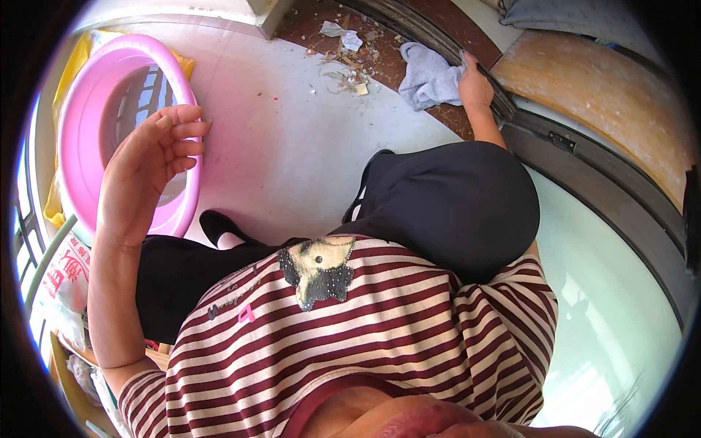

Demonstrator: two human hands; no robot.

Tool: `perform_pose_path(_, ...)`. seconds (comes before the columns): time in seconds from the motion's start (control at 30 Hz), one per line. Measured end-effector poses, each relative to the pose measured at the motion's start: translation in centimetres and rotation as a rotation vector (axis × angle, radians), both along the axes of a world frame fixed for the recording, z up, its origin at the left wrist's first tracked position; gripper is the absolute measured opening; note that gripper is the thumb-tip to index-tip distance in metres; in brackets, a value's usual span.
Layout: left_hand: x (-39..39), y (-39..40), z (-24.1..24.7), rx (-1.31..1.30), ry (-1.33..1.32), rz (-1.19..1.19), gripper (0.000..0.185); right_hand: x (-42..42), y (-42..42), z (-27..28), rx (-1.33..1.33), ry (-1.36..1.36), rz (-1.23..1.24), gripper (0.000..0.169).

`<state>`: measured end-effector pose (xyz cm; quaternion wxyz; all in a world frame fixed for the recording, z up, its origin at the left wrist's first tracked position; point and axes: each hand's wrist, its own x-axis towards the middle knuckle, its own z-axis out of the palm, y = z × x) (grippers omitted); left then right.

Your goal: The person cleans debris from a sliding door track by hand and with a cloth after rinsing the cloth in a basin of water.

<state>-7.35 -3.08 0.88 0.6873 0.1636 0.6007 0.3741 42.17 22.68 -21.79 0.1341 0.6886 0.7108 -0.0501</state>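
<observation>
My left hand [156, 148] is raised above the pink plastic basin [189, 202], palm turned inward, fingers loosely curled with nothing in them. Murky water [123, 109] stands in the basin. At the upper right, my right hand [475, 85] is at the dark metal sliding-door frame [495, 98], gripping the edge of a crumpled grey cloth [430, 76]. Some of its fingers are hidden. The cloth rests on the reddish-brown stone sill [446, 117] and against the frame.
Debris and paper scraps [350, 76] litter the sill and the pale floor [274, 131]. A worn wooden board [597, 87] lies beyond the frame, below a grey cushion-like fabric [580, 19]. Glass [608, 284] is at right. A printed plastic bag [68, 279] is at left.
</observation>
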Motion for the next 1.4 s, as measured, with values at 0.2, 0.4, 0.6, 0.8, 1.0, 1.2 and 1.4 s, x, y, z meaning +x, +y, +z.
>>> perform_pose_path(0.2,0.2,-0.3,0.5,0.024,-0.020,-0.031,0.039,-5.0,0.8,0.6,-0.017,0.124,0.060,0.040)
perform_pose_path(0.4,0.1,0.1,0.0,-0.015,0.013,-0.004,0.039,-5.3,1.0,0.1,0.022,0.113,0.094,0.042)
perform_pose_path(0.6,0.0,0.2,0.1,0.007,-0.006,-0.013,0.038,1.2,-0.4,-0.2,0.028,0.047,-0.041,0.044)
perform_pose_path(0.8,0.7,0.2,-0.1,-0.005,-0.022,-0.053,0.038,-3.8,0.1,0.1,0.042,0.074,0.057,0.044)
perform_pose_path(1.0,0.1,-0.7,-0.1,0.005,0.001,-0.001,0.038,-0.7,-0.6,-0.3,0.055,0.103,-0.024,0.045)
perform_pose_path(1.2,-0.3,-0.5,0.2,0.020,0.016,-0.016,0.039,0.7,-1.3,0.2,0.261,0.211,-0.174,0.037)
perform_pose_path(1.4,0.0,-0.5,0.7,0.054,-0.034,-0.018,0.040,6.1,-0.1,-2.0,0.431,0.302,-0.520,0.032)
